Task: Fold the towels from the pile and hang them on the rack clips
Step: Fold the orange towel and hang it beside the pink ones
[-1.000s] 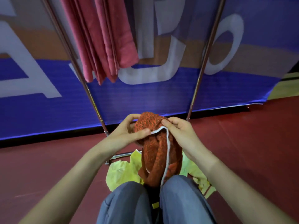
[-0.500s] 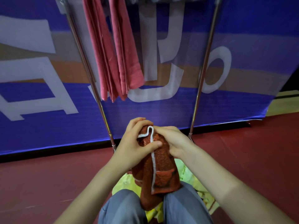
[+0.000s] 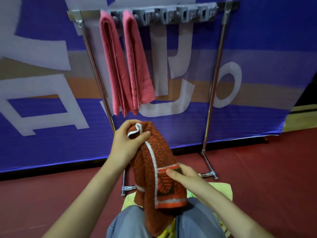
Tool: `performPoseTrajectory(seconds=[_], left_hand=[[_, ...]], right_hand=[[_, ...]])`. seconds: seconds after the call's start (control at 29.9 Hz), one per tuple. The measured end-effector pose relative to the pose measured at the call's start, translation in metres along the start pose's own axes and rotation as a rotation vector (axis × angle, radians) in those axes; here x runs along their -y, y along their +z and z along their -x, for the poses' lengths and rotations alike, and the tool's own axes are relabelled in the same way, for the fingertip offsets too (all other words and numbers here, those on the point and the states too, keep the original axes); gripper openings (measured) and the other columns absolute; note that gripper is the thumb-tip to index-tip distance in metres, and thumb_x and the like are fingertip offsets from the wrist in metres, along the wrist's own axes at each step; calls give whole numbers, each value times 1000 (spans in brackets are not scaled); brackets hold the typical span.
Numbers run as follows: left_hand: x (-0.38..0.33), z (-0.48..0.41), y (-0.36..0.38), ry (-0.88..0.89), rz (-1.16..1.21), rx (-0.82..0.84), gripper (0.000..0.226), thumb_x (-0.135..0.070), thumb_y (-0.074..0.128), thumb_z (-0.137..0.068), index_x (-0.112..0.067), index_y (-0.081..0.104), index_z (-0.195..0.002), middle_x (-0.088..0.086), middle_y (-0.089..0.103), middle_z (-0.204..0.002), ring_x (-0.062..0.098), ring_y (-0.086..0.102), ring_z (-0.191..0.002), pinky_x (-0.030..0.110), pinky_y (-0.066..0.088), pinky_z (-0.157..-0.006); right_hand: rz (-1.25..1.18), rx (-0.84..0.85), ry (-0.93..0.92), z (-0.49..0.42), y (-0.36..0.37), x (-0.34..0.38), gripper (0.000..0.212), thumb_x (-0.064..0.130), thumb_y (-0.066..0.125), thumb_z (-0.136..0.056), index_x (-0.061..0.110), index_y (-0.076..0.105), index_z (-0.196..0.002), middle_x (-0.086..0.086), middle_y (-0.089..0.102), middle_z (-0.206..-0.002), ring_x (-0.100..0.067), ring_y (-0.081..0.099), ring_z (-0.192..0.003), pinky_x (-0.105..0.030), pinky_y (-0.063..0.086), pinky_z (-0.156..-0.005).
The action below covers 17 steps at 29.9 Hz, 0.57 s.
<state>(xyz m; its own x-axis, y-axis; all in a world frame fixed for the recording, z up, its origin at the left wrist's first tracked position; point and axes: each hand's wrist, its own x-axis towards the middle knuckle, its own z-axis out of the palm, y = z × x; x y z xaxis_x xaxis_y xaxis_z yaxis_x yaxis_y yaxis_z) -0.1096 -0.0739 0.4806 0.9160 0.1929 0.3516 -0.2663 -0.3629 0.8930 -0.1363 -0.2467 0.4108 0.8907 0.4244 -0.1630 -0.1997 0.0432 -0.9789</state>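
I'm gripping the folded orange towel (image 3: pixel 154 162) lengthwise, left hand (image 3: pixel 126 143) clenching its top nearer the free clips (image 3: pixel 184 15), right hand (image 3: pixel 184 176) pinching below.

Left hand (image 3: pixel 126 145) is raised, thumb and fingers pinched shut. Right hand (image 3: pixel 186 177) sits lower and nearer, gripping too.

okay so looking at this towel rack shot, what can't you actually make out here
- Head view: the yellow-green towel pile is mostly hidden behind the orange towel, knees and right hand; count unclear.
- How the pink towels are gripped: their tops cover the clips.
- Empty clips: too blurred for detail.
- Left hand fingertips: behind the towel.
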Motion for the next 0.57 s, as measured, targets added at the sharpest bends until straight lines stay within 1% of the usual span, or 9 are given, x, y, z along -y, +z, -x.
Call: performPoseTrajectory(seconds=[0.07, 0.1, 0.13, 0.2, 0.23, 0.33, 0.44, 0.5, 0.57], left_hand=[[3, 1, -4, -31, -34, 53, 26, -14, 74, -71, -22, 57, -88, -5, 61, -85, -5, 58, -74, 3, 43, -68], [6, 4, -4, -46, -76, 127, 30, -24, 75, -70, -26, 54, -92, -4, 59, -94, 1, 57, -87, 3, 41, -74], [9, 9, -5, -64, -129, 224, 40, -36, 71, -66, -31, 51, -100, -3, 53, -109, 5, 50, -105, 7, 37, -86], [10, 22, -7, -112, -225, 394, 56, -58, 57, -60, -48, 37, -112, -11, 28, -135, 3, 18, -133, 18, 16, -106], [9, 28, -8, -120, -244, 435, 62, -70, 52, -54, -57, 31, -111, -15, 19, -142, -1, 6, -135, 22, 9, -110], [0, 44, -8, -100, -296, 452, 83, -98, 30, -32, -67, 16, -108, -27, 1, -141, -5, -10, -133, 36, -2, -117], [-7, 53, -4, -17, -332, 401, 89, -99, 21, -34, -65, 7, -115, -29, -7, -143, -4, -18, -135, 38, -8, -117], [-12, 57, -2, 58, -306, 352, 92, -98, 25, -38, -61, 10, -121, -29, -2, -147, -6, -17, -137, 35, -7, -117], [-18, 59, -1, 71, -193, 390, 90, -94, 37, -42, -59, 16, -122, -34, 7, -144, -12, -6, -137, 32, 2, -118]], right_hand=[[66, -30, -29, 1, 0, 2, 18, 5, 53, -87, 20, 62, -84, 15, 70, -70, 9, 62, -65, -11, 47, -67], [72, -38, -45, 1, 1, 6, 18, 5, 54, -86, 19, 63, -81, 15, 70, -64, 7, 62, -63, -12, 48, -66], [63, -39, -62, 0, 1, 9, 17, 6, 55, -86, 19, 64, -79, 14, 70, -63, 5, 62, -63, -12, 49, -66], [25, -44, -95, 1, 3, 21, 15, 10, 56, -86, 18, 67, -80, 12, 71, -65, 2, 64, -66, -13, 50, -66], [16, -45, -110, 0, 2, 29, 15, 11, 56, -86, 18, 68, -80, 12, 71, -65, 2, 64, -66, -12, 50, -66], [0, -42, -116, -3, 1, 51, 13, 16, 57, -86, 18, 69, -81, 9, 72, -67, 0, 65, -67, -12, 51, -64], [39, -41, -81, -6, 2, 67, 13, 22, 61, -83, 14, 70, -79, 4, 71, -69, -5, 65, -63, -16, 52, -63], [87, -43, -52, -7, 2, 74, 15, 23, 63, -83, 13, 69, -74, 5, 69, -62, -4, 63, -56, -17, 51, -58], [116, -50, -33, -9, 4, 77, 15, 22, 63, -83, 10, 69, -74, 0, 69, -64, -7, 63, -57, -21, 51, -61]])
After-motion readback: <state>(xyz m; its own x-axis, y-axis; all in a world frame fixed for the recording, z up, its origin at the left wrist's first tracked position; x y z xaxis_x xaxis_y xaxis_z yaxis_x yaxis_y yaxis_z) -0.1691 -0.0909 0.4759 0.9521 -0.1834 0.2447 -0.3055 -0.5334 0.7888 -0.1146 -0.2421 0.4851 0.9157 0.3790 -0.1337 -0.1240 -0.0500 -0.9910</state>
